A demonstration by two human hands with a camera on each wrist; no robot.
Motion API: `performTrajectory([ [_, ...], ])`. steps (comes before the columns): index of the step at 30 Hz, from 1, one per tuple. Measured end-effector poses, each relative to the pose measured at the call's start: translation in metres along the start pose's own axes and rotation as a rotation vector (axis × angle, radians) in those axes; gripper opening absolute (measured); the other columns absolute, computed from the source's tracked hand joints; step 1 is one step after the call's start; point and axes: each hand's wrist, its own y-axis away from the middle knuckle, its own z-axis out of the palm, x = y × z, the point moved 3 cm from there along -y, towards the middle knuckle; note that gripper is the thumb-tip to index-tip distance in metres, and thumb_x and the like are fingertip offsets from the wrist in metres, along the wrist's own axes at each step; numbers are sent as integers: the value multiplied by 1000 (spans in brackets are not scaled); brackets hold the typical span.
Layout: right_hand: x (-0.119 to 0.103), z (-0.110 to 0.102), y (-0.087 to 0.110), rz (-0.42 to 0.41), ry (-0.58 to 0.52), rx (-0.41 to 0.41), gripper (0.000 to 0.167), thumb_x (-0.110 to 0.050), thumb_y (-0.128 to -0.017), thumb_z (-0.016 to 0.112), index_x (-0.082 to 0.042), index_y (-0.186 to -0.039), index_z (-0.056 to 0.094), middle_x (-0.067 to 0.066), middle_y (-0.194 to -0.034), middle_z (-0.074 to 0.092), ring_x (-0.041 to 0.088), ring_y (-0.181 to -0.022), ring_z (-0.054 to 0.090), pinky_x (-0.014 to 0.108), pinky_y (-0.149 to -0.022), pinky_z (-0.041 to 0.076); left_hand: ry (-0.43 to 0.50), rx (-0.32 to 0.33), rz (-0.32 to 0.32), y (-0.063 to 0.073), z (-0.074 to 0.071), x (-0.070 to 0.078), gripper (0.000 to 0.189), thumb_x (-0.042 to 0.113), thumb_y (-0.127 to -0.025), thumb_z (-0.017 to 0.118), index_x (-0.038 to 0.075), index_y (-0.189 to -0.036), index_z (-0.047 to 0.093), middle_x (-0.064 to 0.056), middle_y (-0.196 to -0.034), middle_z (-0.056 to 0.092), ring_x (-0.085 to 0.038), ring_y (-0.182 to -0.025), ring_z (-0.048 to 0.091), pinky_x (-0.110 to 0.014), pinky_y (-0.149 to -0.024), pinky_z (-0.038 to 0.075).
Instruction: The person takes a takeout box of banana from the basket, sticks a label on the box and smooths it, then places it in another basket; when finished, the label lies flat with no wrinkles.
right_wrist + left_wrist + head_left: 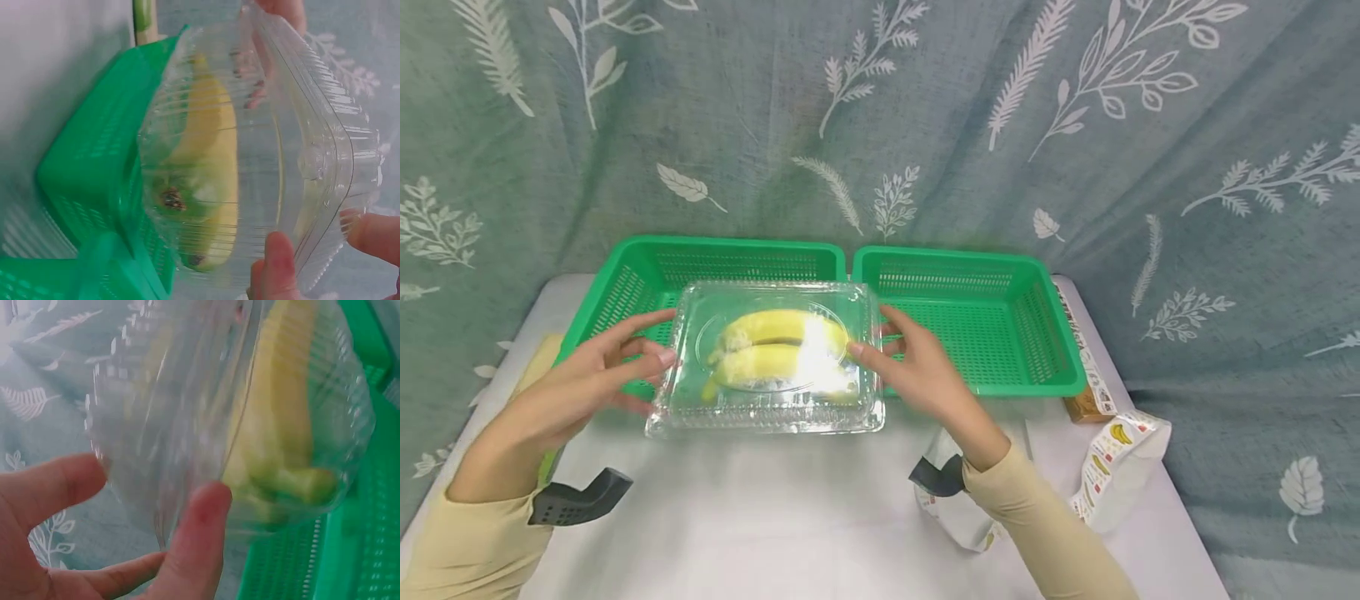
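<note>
Leafy curtain (925,125), hands (583,375) (917,362) astride clear container (767,418)

A blue-grey curtain (955,167), printed with white leaves (1302,490), hangs in folds behind and beside a white bench (752,517).

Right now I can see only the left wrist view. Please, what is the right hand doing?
Observer: The right hand holds the right side of the clear container, with its thumb on top.

Operator: Thank you. What lies near the right edge of the table?

Observer: In the head view, a strip of labels with banana pictures.

Operator: And is something below the right forearm?

Observer: Yes, another white thing with a banana picture, partly hidden by the arm.
</note>
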Motion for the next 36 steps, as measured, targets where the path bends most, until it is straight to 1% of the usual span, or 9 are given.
performTrajectory([
  [6,16,-3,23,10,-49,5,76,-39,-91,74,-20,-155,38,6,-140,58,21,-110,64,31,-79,57,81,-76,16,11,25,-4,70,14,-105,50,32,-161,12,6,-109,56,-13,-89,62,-44,-67,63],
  [9,25,-4,33,26,-77,10,76,-39,-90,75,-23,-155,39,4,-141,57,19,-107,64,30,-77,57,131,-117,10,15,37,-6,73,14,-106,49,33,-162,7,5,-109,56,-16,-82,63,-46,-67,63],
  [12,34,-2,43,39,-115,5,77,-36,-90,76,-23,-155,38,7,-142,56,20,-105,65,30,-73,60,166,-137,7,20,47,-10,74,13,-106,48,33,-162,4,5,-109,56,-16,-80,63,-46,-66,63],
  [17,45,2,62,67,-150,-18,78,-33,-90,76,-21,-156,35,14,-144,54,21,-103,68,30,-69,62,171,-143,7,29,57,-13,77,10,-104,50,33,-162,4,4,-108,53,-17,-77,64,-45,-64,63],
  [22,53,2,80,71,-137,5,78,-33,-90,76,-20,-156,35,13,-141,55,17,-86,71,29,-66,61,153,-140,-40,38,71,-12,83,14,-103,55,34,-162,0,-1,-109,49,-17,-76,67,-44,-65,63],
  [24,56,4,87,81,-139,7,79,-33,-90,76,-20,-156,35,12,-140,55,16,-84,71,29,-65,61,155,-139,-72,42,77,-13,84,16,-103,56,35,-162,0,-3,-109,48,-17,-77,68,-44,-66,63],
  [29,67,12,99,91,-163,-10,78,-31,-90,76,-16,-155,36,16,-137,55,15,-91,67,28,-65,63,173,-167,-116,52,91,-25,84,18,-103,57,31,-163,-1,-2,-107,49,-11,-78,65,-43,-66,63],
  [33,77,19,104,103,-179,-21,78,-32,-89,77,-12,-154,38,19,-136,55,17,-90,66,28,-64,62,191,-209,-158,53,99,-38,85,20,-103,56,26,-163,-4,-3,-108,51,-8,-80,62,-42,-67,63],
  [36,85,25,105,128,-232,-24,77,-30,-89,77,-12,-154,39,20,-138,54,18,-93,65,28,-64,62,199,-224,-192,53,103,-46,86,22,-103,57,25,-163,-5,-6,-110,50,-8,-82,62,-43,-68,64],
])
